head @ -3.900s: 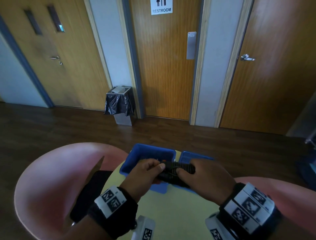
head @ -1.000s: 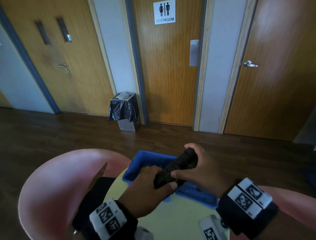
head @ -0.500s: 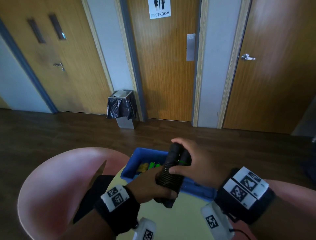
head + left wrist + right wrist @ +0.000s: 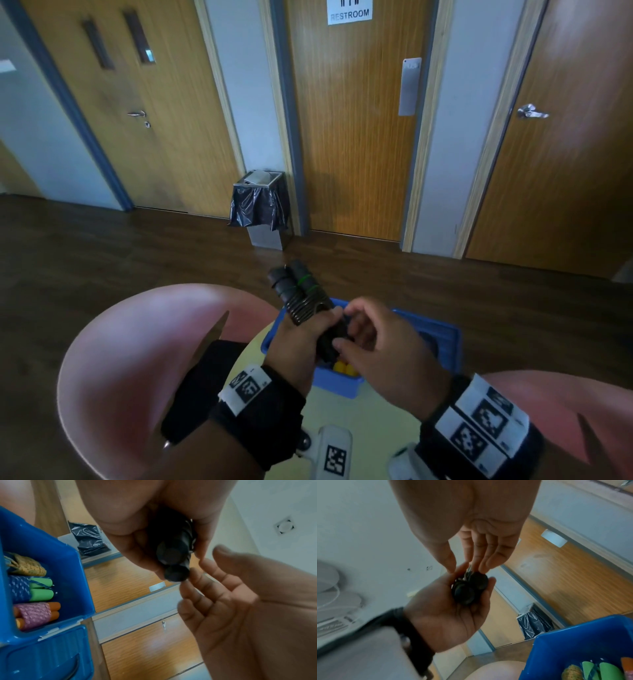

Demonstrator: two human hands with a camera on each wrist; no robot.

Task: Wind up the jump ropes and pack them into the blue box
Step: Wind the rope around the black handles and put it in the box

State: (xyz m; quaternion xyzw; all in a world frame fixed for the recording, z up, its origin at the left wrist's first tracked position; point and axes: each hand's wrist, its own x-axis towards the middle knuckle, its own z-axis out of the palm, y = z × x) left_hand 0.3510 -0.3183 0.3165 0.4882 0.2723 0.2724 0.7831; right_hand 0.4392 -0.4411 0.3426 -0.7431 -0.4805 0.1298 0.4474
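Yellow table (image 4: 370, 421); left hand (image 4: 301, 346) grips wound black jump rope (image 4: 301, 291).

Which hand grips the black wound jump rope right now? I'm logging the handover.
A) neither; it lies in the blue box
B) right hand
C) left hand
C: the left hand is curled round the black jump rope, held above the blue box; the right hand only has fingertips at its lower end.

Public-building corridor: restroom sign (image 4: 349, 13), wooden doors (image 4: 352, 130), lined bin (image 4: 259, 209).
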